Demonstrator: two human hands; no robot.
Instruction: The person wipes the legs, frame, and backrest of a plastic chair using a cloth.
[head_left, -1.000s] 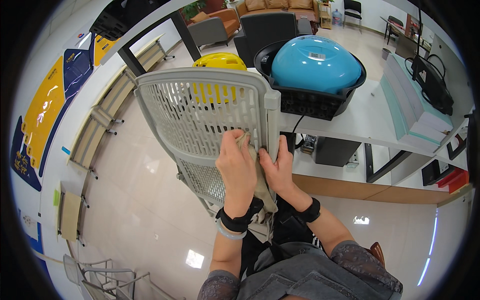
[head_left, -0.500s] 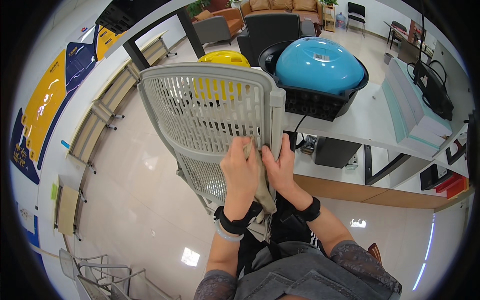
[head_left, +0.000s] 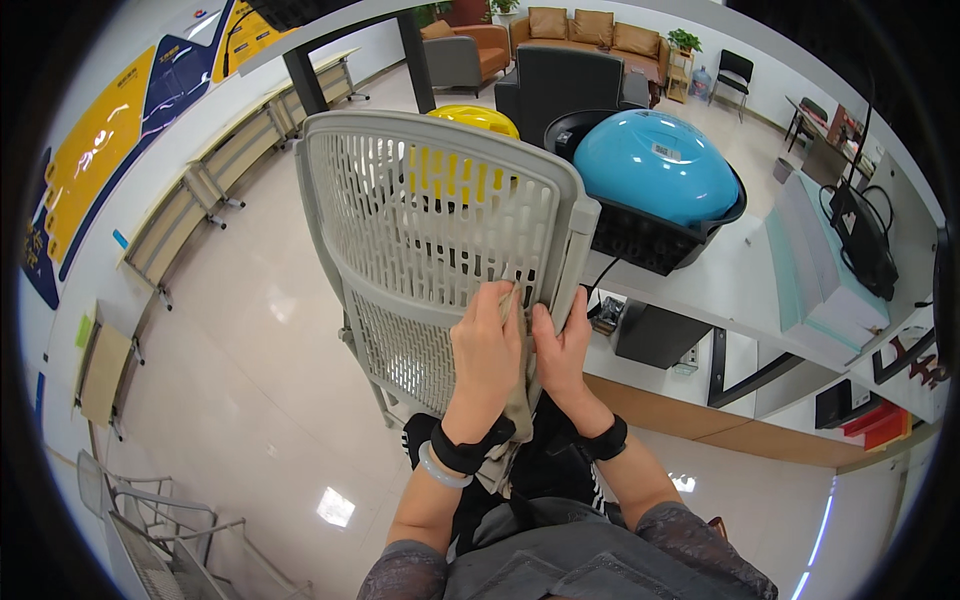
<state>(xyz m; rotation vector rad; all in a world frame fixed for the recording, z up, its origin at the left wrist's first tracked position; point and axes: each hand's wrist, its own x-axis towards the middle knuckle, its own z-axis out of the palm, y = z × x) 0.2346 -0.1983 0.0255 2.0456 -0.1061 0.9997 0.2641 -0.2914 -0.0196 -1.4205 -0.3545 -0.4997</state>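
Note:
A light grey plastic chair with a slotted back (head_left: pixel 548 170) stands in front of me, its perforated seat partly visible below. My left hand (head_left: pixel 487 340) is closed on a beige cloth (head_left: pixel 520 405), its fingertips pressed against the slots near the right side of the back. Beside it, my right hand (head_left: pixel 562 350) grips the chair's right side frame, thumb on the near face and fingers around the outer edge. The cloth hangs down between both wrists; its upper end is mostly hidden by the left fingers.
Right of the chair, a white shelf unit (head_left: pixel 735 285) holds a blue helmet-like dome (head_left: pixel 655 165) in a black tray (head_left: pixel 640 240). A yellow rounded object (head_left: pixel 475 120) sits behind the chair back. Folding tables (head_left: pixel 235 150) line the left wall; metal-framed chairs (head_left: pixel 165 510) stand lower left.
The view has shifted, so the chair and shelf sit differently in the picture. Both hands stay at about the same place on the chair back, with the cloth still in the left.

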